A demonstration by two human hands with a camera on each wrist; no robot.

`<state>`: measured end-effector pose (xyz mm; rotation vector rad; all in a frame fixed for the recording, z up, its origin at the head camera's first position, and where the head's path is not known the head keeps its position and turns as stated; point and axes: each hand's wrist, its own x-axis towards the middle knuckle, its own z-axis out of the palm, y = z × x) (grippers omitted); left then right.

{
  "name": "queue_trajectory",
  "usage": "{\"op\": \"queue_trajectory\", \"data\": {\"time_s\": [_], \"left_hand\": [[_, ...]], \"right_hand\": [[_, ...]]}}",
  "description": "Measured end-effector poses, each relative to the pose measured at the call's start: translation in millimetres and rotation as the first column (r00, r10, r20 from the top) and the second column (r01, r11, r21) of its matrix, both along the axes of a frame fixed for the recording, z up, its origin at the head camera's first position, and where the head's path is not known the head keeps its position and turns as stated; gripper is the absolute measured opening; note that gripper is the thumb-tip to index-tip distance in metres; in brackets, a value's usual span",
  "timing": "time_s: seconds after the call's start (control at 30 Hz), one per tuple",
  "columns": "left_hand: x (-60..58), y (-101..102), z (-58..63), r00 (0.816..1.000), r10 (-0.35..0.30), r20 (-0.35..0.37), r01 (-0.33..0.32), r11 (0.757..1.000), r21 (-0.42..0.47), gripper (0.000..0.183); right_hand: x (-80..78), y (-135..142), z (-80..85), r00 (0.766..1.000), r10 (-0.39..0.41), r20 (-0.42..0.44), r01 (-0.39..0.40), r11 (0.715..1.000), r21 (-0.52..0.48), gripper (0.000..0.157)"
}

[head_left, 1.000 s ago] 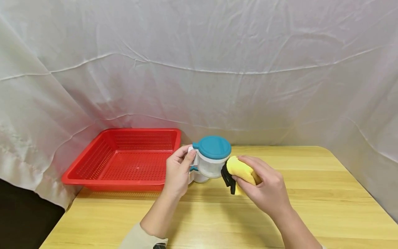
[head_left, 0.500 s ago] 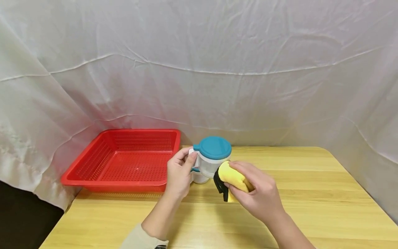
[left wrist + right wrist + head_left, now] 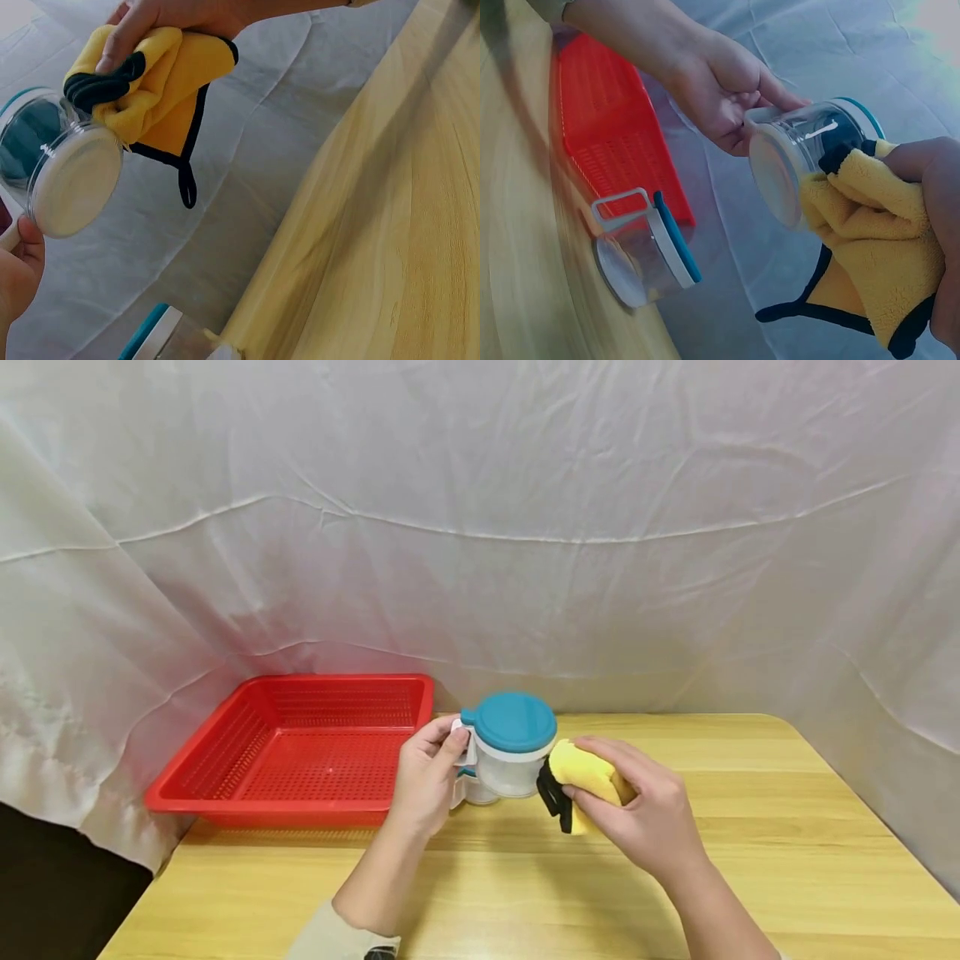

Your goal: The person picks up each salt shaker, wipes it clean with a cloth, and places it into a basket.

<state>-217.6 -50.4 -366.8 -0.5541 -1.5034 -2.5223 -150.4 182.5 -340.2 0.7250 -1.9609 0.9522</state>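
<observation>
My left hand [image 3: 426, 781] grips the white handle of a clear jar [image 3: 513, 770] with a teal lid [image 3: 516, 722]. The jar is held up off the table, its pale base showing in both wrist views. In my right hand [image 3: 651, 806] is a bunched yellow cloth [image 3: 587, 772] with black edging, pinched between thumb and fingers. Folds of the cloth lie against the jar's clear side in the right wrist view, and a black loop [image 3: 780, 311] hangs from it. A second jar [image 3: 641, 259] with a handle and teal lid stands on the table, mostly hidden behind the held jar in the head view.
A red perforated plastic basket [image 3: 288, 814] sits at the left of the wooden table [image 3: 750, 827], left of the standing jar. Behind the table hangs a pale curtain [image 3: 525, 568], with its folds close to the back edge.
My right hand with the cloth moves left and toward the jar's front, then back to its right side. The held jar dips slightly, and my left hand keeps its grip.
</observation>
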Motion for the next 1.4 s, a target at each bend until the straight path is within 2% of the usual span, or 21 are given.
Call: {"op": "queue_trajectory", "data": {"time_s": [0.1, 0.33, 0.47, 0.6, 0.73, 0.9, 1.03, 1.27, 1.4], "left_hand": [[-0.2, -1, -0.7, 1.000, -0.015, -0.008, 0.015, 1.000, 0.002, 0.018], [0.3, 1, -0.4, 1.000, 0.021, -0.009, -0.021, 0.999, 0.025, 0.025], [0.9, 2, -0.6, 0.998, 0.067, -0.002, -0.067, 0.998, 0.011, 0.026], [1.0, 3, -0.5, 0.992, 0.123, -0.008, -0.123, 0.992, -0.012, 0.022], [0.7, 5, -0.1, 0.987, 0.161, -0.030, -0.161, 0.986, -0.029, 0.017], [0.8, 7, 0.4, 0.984, 0.174, -0.043, -0.176, 0.983, -0.057, 0.013], [0.6, 6, -0.1, 0.987, 0.162, 0.006, -0.161, 0.984, -0.079, 0.018], [-1.0, 4, -1.5, 0.989, 0.107, 0.098, -0.100, 0.992, -0.077, 0.016], [-1.9, 3, -2.7, 0.991, 0.059, 0.120, -0.055, 0.998, -0.037, 0.020]], "right_hand": [[0.6, -2, 0.1, 0.999, 0.033, 0.013, -0.033, 0.999, -0.020, 0.059], [2.9, -7, 0.9, 0.998, 0.058, -0.011, -0.059, 0.998, -0.021, 0.054], [2.1, -12, -0.1, 0.994, 0.051, -0.096, -0.049, 0.999, 0.023, 0.036], [1.6, -17, -1.1, 0.976, 0.033, -0.215, -0.015, 0.996, 0.086, 0.038], [2.6, -19, -1.2, 0.965, 0.033, -0.260, -0.004, 0.994, 0.112, 0.037], [3.2, -16, -1.5, 0.980, 0.025, -0.196, -0.008, 0.996, 0.089, 0.040], [1.5, -12, -2.3, 0.990, 0.030, -0.135, -0.022, 0.998, 0.056, 0.043], [-0.4, -4, -0.2, 0.997, 0.023, -0.071, -0.022, 1.000, 0.022, 0.039], [-0.4, -2, 1.7, 0.998, 0.006, -0.056, -0.006, 1.000, 0.016, 0.051]]}}
